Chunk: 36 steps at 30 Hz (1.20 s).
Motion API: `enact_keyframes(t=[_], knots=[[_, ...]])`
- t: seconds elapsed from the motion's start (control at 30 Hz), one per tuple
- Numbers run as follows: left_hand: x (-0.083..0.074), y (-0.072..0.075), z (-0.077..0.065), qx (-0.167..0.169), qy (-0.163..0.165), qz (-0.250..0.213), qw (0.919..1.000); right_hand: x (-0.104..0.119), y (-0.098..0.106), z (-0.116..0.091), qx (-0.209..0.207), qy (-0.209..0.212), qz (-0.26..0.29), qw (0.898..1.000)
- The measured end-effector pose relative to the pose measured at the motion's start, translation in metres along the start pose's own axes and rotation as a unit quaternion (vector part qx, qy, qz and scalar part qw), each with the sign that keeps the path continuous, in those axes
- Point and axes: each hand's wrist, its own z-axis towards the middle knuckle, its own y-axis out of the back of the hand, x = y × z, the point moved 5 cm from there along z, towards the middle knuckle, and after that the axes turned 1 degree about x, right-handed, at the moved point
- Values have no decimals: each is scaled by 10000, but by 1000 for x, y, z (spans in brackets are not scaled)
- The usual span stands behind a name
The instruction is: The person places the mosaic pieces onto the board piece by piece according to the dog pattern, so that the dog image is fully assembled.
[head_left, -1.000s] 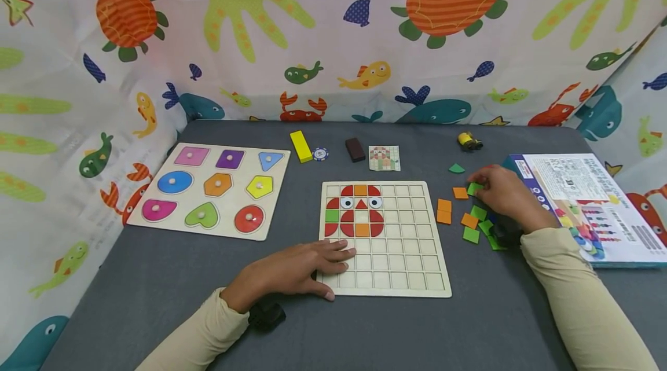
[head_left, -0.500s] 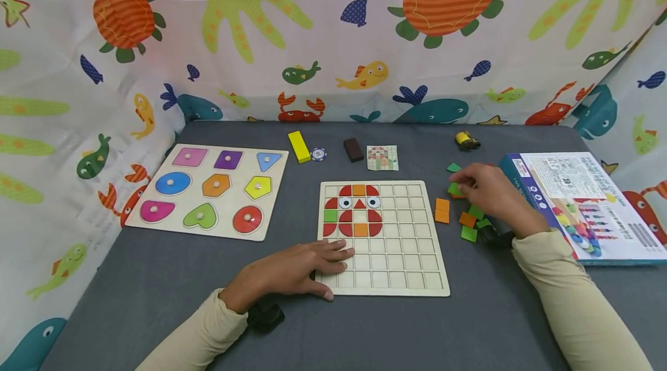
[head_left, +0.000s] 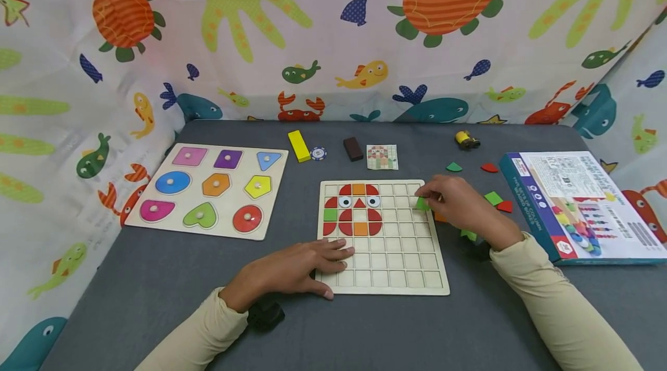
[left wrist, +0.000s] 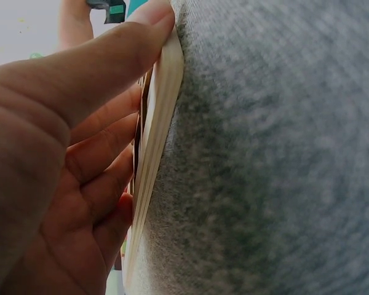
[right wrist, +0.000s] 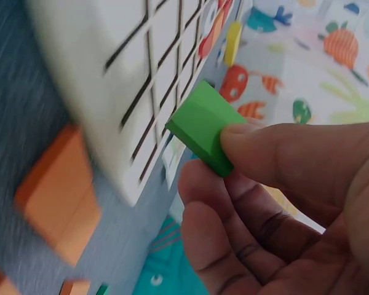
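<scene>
My right hand [head_left: 464, 206] pinches a green square tile [right wrist: 200, 120] between thumb and fingers, over the right edge of the wooden grid board [head_left: 393, 264]. On the board's upper left, red, orange, white and green tiles form a face-like pattern with two eye tiles [head_left: 345, 202]. My left hand [head_left: 299, 267] rests on the board's lower left edge with its fingers extended. In the left wrist view, the thumb [left wrist: 150, 21] touches the board's edge. Orange tiles [right wrist: 61, 190] lie beside the board, largely hidden by my right hand in the head view.
Loose green tiles [head_left: 492, 198] and red pieces [head_left: 504, 206] lie left of a flat box [head_left: 599, 209]. A shape puzzle board [head_left: 174, 202] is at left. Behind the grid stand a yellow block [head_left: 299, 146], chip [head_left: 318, 154], dark block [head_left: 352, 150], picture card [head_left: 382, 157] and toy [head_left: 466, 140].
My right hand has picked a green tile from the pile on the right and carried it leftward to the board's right edge. The left hand stays in place.
</scene>
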Motion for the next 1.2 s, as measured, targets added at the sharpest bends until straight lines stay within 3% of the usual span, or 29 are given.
enact_keyframes(t=[0.33,0.6,0.9,1.2], knots=[[1,-3,-2,-14,-9,-49,10000,41,-35,9,534,674,628,9943],[2,-4,-4,-56,-43,-72,9999,73,-58,18,970,1180,779,9852],[0,2,-2,-2,-46,-62,10000,86,-71,23,1176,1429,868,9789],[-1,1,-1,33,-213,59,9998,88,-79,26,1224,1336,576,9818]])
